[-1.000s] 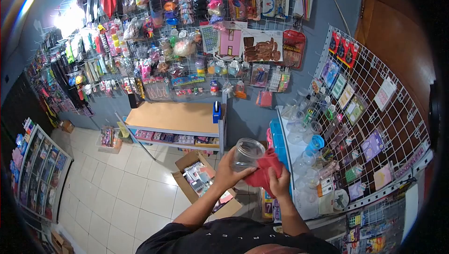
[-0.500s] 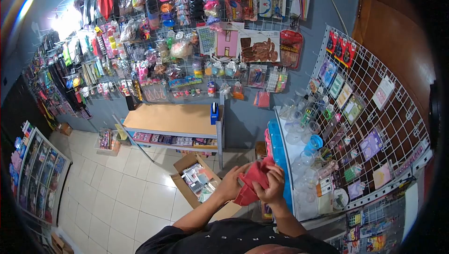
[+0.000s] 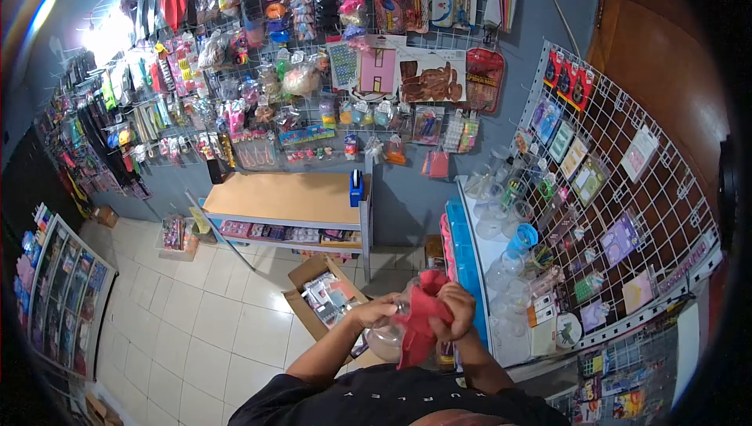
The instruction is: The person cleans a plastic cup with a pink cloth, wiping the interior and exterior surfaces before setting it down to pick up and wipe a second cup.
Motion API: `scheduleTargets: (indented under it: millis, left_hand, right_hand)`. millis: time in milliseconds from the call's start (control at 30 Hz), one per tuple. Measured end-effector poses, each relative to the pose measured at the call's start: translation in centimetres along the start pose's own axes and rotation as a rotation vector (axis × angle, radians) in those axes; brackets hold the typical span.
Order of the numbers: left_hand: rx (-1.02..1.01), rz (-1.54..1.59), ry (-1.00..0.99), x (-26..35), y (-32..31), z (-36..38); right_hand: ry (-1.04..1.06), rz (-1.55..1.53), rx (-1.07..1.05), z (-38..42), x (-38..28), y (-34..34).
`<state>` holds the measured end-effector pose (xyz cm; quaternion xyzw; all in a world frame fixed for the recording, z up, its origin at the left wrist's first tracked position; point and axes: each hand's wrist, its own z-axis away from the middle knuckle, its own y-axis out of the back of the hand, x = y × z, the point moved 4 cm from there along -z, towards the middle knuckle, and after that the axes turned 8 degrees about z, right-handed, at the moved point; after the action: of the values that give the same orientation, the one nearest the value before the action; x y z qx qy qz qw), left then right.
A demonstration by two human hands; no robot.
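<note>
A clear, rounded plastic or glass container [image 3: 385, 345] is tilted in front of my chest. My left hand [image 3: 376, 313] is closed around its upper part. The red cloth [image 3: 421, 322] hangs over the container's right side and covers much of it. My right hand [image 3: 457, 310] is closed on the cloth, bunching it against the container. The container's exact kind is hard to make out, because the cloth and my fingers hide part of it.
An open cardboard box [image 3: 325, 300] of packets is on the tiled floor. On my right, a white shelf [image 3: 513, 344] holds several clear containers and a blue cup [image 3: 523, 238]. A wooden-topped rack [image 3: 290, 199] bears a blue tape dispenser [image 3: 356, 189]. Wire grids [image 3: 638, 183] carry hanging goods.
The red cloth has opened out and hangs lower. The clear container now shows below my left hand, which has shifted slightly left and down. My right hand has closed more tightly on the cloth.
</note>
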<state>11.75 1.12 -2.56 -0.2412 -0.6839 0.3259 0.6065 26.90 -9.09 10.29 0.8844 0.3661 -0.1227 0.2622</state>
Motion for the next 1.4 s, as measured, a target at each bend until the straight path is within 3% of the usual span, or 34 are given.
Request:
scheduleTargets:
  millis: [100,167,200,333,433,600,700,767,800,867,933,1033,1067,1167,1200,1400]
  left_hand:
    - [0.18,-0.169,0.042,1.0,-0.9,-0.4]
    - [0.315,-0.343,0.006,2.0,-2.0,-1.3]
    - [0.252,-0.457,-0.177,2.2,-2.3,-1.7]
    - [0.355,-0.981,-0.364,2.7,-5.0,-1.8]
    - [0.38,-0.911,-0.336,2.5,-4.5,-1.6]
    - [0.171,-0.514,-0.271,3.5,-5.0,-0.9]
    - [0.067,-0.127,-0.126,2.2,-4.4,-0.1]
    - [0.053,0.044,-0.099,1.1,-4.2,0.1]
    - [0.071,0.091,0.004,-0.5,-1.5,0.3]
    - [0.274,-0.174,-0.058,0.3,-1.1,-0.3]
    - [0.422,-0.376,-0.151,2.1,-3.1,-0.9]
    - [0.369,-0.889,-0.482,3.2,-5.0,-1.5]
    - [0.406,-0.987,-0.357,3.2,-5.8,-1.3]
    - [0.378,-1.089,-0.523,3.1,-7.0,-2.5]
    - [0.418,-1.136,-0.479,2.7,-6.4,-2.5]
    - [0.182,-0.486,-0.272,3.1,-5.4,-0.9]
  right_hand:
    - [-0.207,0.086,0.001,-0.3,1.1,0.8]
    - [-0.188,0.286,-0.067,0.2,2.4,1.2]
    - [-0.212,0.327,-0.064,0.1,2.4,1.1]
    - [-0.288,0.409,0.027,-0.5,1.6,1.2]
    - [-0.305,0.387,0.047,-0.6,1.1,1.2]
    - [-0.24,0.278,0.021,0.0,0.3,1.8]
    - [-0.019,0.003,0.256,1.2,1.3,1.5]
    - [-0.134,0.046,0.147,1.1,1.7,1.7]
    - [-0.192,0.065,0.095,0.5,1.7,1.8]
    - [-0.369,0.143,-0.008,-0.7,1.5,1.9]
    - [-0.268,0.362,-0.012,-1.7,1.6,1.9]
    - [-0.194,0.514,-0.016,-1.9,1.3,0.8]
    - [-0.18,0.533,-0.016,-2.1,0.8,0.4]
    - [-0.132,0.552,-0.029,-2.9,-0.8,-0.1]
    - [-0.113,0.541,-0.023,-3.0,-1.0,-0.1]
    - [-0.057,0.304,-0.047,-2.7,-0.6,0.5]
